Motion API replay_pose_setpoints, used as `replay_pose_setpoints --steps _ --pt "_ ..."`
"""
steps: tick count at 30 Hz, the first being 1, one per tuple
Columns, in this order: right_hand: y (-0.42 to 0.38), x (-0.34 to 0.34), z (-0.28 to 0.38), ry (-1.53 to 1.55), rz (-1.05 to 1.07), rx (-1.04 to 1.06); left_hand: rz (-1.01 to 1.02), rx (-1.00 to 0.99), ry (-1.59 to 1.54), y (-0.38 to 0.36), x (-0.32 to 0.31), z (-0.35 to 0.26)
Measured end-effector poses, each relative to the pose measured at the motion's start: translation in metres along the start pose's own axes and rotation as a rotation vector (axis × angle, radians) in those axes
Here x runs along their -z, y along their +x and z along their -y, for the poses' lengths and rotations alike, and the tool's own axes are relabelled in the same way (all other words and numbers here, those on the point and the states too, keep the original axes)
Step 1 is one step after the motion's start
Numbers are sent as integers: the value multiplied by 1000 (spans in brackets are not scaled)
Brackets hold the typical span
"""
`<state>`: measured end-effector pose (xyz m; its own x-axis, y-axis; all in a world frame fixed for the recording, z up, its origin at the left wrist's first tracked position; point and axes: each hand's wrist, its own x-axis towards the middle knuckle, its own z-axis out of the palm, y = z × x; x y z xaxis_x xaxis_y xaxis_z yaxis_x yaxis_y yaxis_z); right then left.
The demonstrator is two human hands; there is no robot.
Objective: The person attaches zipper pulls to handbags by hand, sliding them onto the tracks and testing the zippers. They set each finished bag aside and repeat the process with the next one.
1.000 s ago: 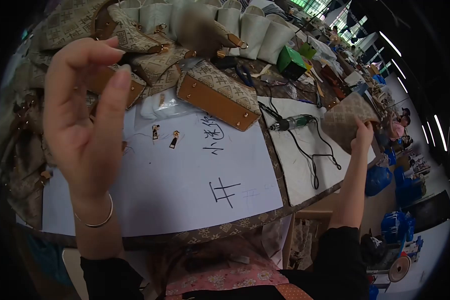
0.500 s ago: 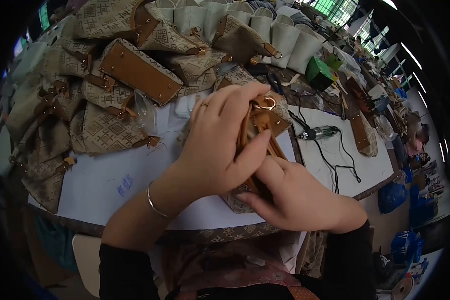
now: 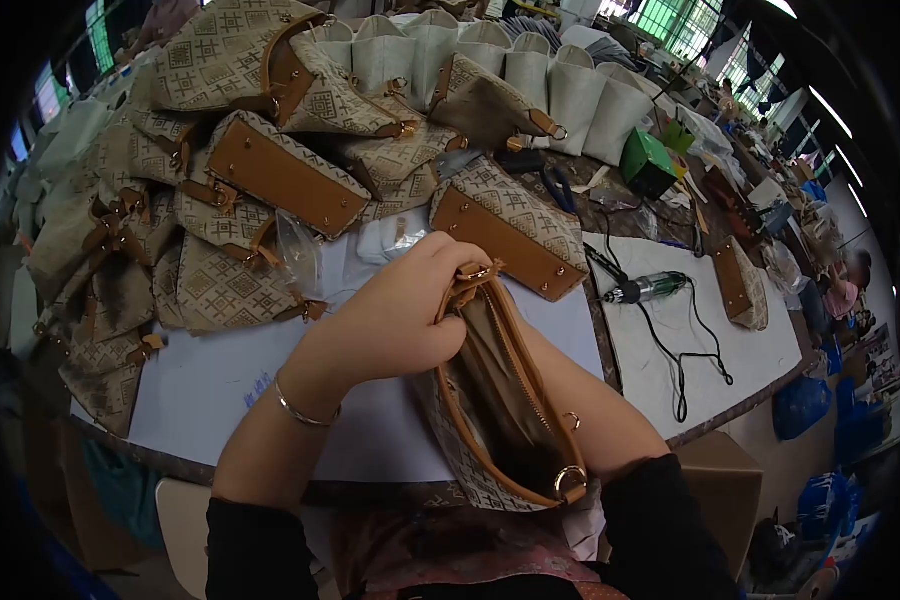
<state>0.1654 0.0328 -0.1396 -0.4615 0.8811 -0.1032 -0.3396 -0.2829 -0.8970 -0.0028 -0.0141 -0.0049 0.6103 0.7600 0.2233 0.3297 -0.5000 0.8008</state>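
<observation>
A patterned beige handbag [image 3: 460, 455] with tan trim hangs tilted over the table's front edge. Its mouth faces me, showing the brown lining and a brass zipper [image 3: 522, 378] along one side. My left hand [image 3: 410, 310], with a bracelet on the wrist, is closed on the far end of the bag's rim by a small metal ring. At the near end of the rim sits a gold D-ring [image 3: 570, 482]. My right forearm [image 3: 610, 405] passes behind the bag; that hand and its fingers are hidden by the bag and my left hand.
Many matching bags [image 3: 230, 280] are heaped at the left and back. One with a tan base [image 3: 510, 245] lies just beyond my hands. Whitish bag liners [image 3: 385, 60] line the back. A corded green power tool [image 3: 645, 288] and a green box [image 3: 648, 160] are to the right.
The bag has turned and come nearer, and its mouth now spreads toward me. My right hand has gone from the front of the bag to behind it. My left hand has shifted slightly lower.
</observation>
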Motion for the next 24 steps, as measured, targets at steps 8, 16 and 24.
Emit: replay_pose_setpoints --steps 8,16,24 --pt "29 27 -13 -835 -7 217 -191 -198 270 -5 -6 -18" --pt "-20 -9 50 -1090 -292 597 -242 16 -11 -5 -2 -22" --pt "-67 -54 101 -80 -34 646 -327 125 -412 5 -8 -5"
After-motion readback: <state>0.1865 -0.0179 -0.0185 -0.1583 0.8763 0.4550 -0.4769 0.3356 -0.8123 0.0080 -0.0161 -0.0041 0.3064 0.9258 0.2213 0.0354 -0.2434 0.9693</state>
